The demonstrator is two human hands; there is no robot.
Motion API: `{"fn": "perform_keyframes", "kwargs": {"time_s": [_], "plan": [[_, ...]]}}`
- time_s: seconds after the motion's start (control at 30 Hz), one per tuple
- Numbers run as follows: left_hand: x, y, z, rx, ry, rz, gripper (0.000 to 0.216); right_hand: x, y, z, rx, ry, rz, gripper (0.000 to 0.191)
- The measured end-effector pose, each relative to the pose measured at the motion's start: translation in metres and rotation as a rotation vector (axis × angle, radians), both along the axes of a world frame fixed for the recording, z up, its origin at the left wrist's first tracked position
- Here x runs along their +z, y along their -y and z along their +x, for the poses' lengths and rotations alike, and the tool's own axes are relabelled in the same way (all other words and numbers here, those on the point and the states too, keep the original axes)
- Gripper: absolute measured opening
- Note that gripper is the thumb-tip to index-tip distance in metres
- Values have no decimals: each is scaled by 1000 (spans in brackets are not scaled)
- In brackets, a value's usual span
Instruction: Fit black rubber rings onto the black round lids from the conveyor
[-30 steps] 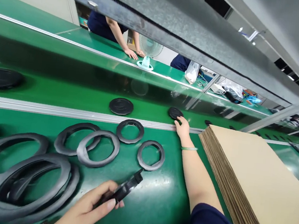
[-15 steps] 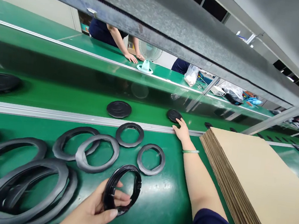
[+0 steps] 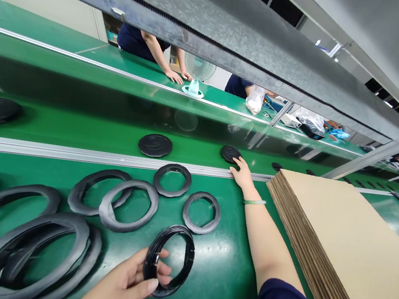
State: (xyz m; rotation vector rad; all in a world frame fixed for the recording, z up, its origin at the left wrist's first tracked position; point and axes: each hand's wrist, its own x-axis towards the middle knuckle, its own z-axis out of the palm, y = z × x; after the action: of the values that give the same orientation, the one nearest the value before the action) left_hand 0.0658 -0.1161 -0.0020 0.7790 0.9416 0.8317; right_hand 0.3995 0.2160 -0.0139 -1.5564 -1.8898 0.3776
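Observation:
My left hand [image 3: 136, 277] grips a black plastic ring [image 3: 189, 257] by its left side, fingers through its opening and thumb on the near rim. The ring is tilted above the green table. My right hand [image 3: 243, 174] stretches over the metal rail to the green belt, fingers apart. Its fingertips are at the near right edge of a black round disc [image 3: 229, 153]; whether they touch it I cannot tell. Just beyond the held ring lies a small grey ring [image 3: 189, 211], with a dark ring [image 3: 157, 187] behind it.
Larger grey rings [image 3: 104, 213] overlap at the left. Another disc [image 3: 155, 145] lies on the belt [image 3: 78, 130]. A cardboard stack [image 3: 339, 225] stands right of my forearm. A metal beam [image 3: 199, 33] crosses overhead. Across the belt, a co-worker's hands [image 3: 175, 76] rest near a pale green object [image 3: 193, 88].
The discs on the belt have shifted slightly left. My left hand has turned the black ring and brought it a little right and down. My right hand has stayed nearly in place.

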Motion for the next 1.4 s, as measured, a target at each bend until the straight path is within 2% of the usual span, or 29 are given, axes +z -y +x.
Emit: {"fn": "perform_keyframes", "kwargs": {"time_s": [0.37,0.73,1.13,1.4], "plan": [[-14,-2,-6,-124,27,53,57,-1,-1,-2,26,-1,6,48],[-3,-2,-4,-135,-25,32,57,0,0,-3,66,-10,17,48],[-12,0,-4,-117,0,36,54,1,0,-5,109,-17,34,47],[2,0,1,-55,-33,4,61,1,0,-7,111,-33,51,46]]}}
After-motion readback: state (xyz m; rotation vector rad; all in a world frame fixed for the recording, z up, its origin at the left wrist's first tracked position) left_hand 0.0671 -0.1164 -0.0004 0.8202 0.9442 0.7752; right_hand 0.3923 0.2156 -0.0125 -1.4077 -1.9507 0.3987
